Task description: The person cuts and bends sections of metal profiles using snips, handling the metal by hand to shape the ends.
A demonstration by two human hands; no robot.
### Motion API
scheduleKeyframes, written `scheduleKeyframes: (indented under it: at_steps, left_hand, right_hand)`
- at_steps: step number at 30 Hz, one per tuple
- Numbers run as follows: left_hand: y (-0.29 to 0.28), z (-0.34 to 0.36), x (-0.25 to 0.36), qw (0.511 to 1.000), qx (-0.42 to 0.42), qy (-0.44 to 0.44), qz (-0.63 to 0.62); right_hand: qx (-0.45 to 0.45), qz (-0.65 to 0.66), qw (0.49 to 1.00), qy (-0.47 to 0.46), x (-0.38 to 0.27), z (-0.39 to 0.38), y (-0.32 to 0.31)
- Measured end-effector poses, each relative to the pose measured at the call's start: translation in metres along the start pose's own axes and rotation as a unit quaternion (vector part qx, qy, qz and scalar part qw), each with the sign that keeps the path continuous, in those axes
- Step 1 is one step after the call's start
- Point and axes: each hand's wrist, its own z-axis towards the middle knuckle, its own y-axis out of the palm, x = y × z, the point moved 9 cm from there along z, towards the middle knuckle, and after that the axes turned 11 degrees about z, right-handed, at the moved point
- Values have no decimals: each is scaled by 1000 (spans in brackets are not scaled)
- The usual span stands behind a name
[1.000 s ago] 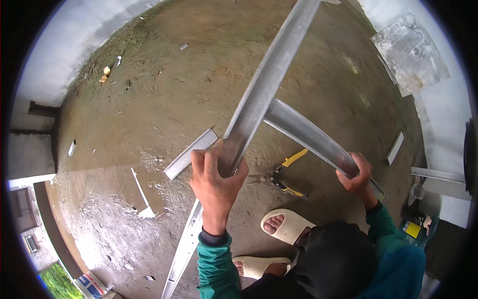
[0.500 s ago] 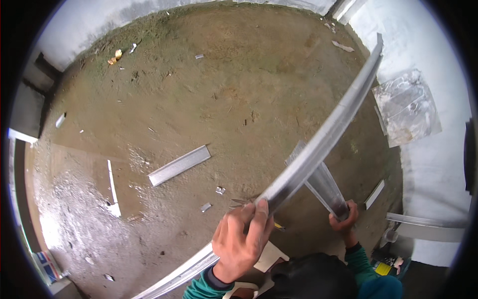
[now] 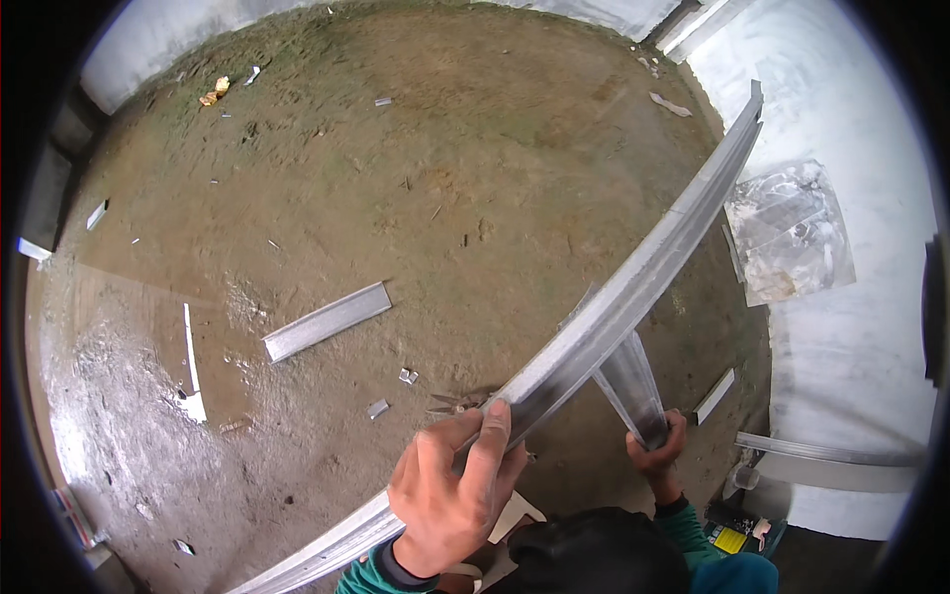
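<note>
My left hand (image 3: 457, 485) is closed around a long, pale metal channel (image 3: 643, 262), its fingers over the upper edge. This channel runs diagonally from the lower left up toward the white wall. My right hand (image 3: 658, 447) grips the near end of a shorter metal channel (image 3: 630, 386), held crosswise beneath the long one. Only a sliver of the short piece's far end shows past the long channel. Just beyond my left hand, the pointed jaws of a cutting tool (image 3: 455, 406) lie partly hidden.
An offcut of metal channel (image 3: 329, 322) lies on the damp dirt floor among small scraps. At right, a dusty sheet (image 3: 792, 233) leans on the white wall (image 3: 841, 99). Another metal strip (image 3: 826, 450) and a black-and-yellow item (image 3: 730, 538) are at lower right.
The view has shifted slightly to the right. The short channel's far end, showing plainly beyond the long channel before, is now mostly hidden behind it. Both hands keep their grip.
</note>
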Motion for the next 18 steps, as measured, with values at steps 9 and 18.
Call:
scheduleKeyframes:
  at_steps: [9, 18]
  left_hand:
    - [1, 6, -11, 999, -25, -31, 6]
    - [39, 18, -51, 996, -48, -72, -1]
  right_hand:
    - [8, 18, 1000, -20, -13, 5, 4]
    - [-30, -32, 999, 12, -24, 24, -3]
